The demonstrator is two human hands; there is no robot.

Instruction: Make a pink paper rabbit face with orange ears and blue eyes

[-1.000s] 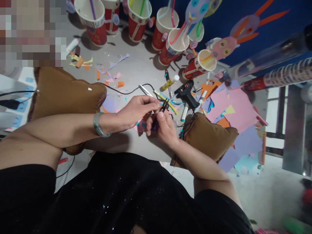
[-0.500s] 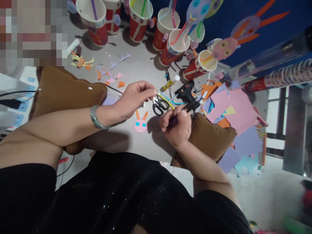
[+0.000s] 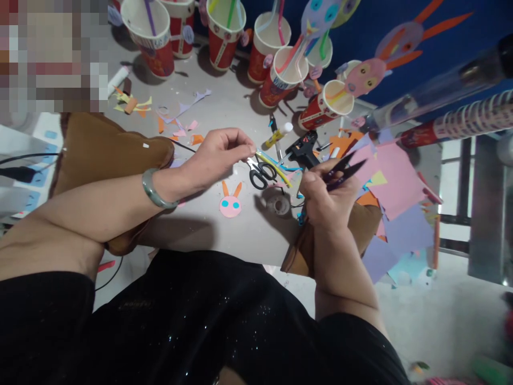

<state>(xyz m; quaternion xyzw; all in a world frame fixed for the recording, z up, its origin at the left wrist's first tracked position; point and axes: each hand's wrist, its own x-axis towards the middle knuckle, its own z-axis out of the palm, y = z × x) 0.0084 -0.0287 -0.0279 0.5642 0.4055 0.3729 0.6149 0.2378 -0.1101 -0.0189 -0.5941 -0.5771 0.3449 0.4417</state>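
My left hand (image 3: 224, 155) is closed in a pinch at the upper end of a yellow straw (image 3: 276, 170), which slants down to the right. Just below those fingertips, scissors with black handles (image 3: 262, 174) lie on the table. My right hand (image 3: 331, 198) is wrapped round a pair of dark purple-black scissors (image 3: 347, 170), their two pointed blades spread and aimed to the upper right. Between my arms a pink paper rabbit face (image 3: 230, 206) with orange ears and blue eyes lies flat. A small roll (image 3: 278, 204) sits left of my right hand.
Red paper cups (image 3: 282, 75) with straws and paper faces line the back. A black glue gun (image 3: 302, 149) and a yellow glue stick (image 3: 278, 135) lie mid-table. Brown cushions (image 3: 116, 149) flank my forearms. Coloured paper sheets (image 3: 393, 187) and a long stack of cups (image 3: 460, 123) are at right.
My right hand has moved right, away from the yellow straw, with the dark scissors now spread. The straw's lower end and the small roll have come into view. My left hand has hardly moved.
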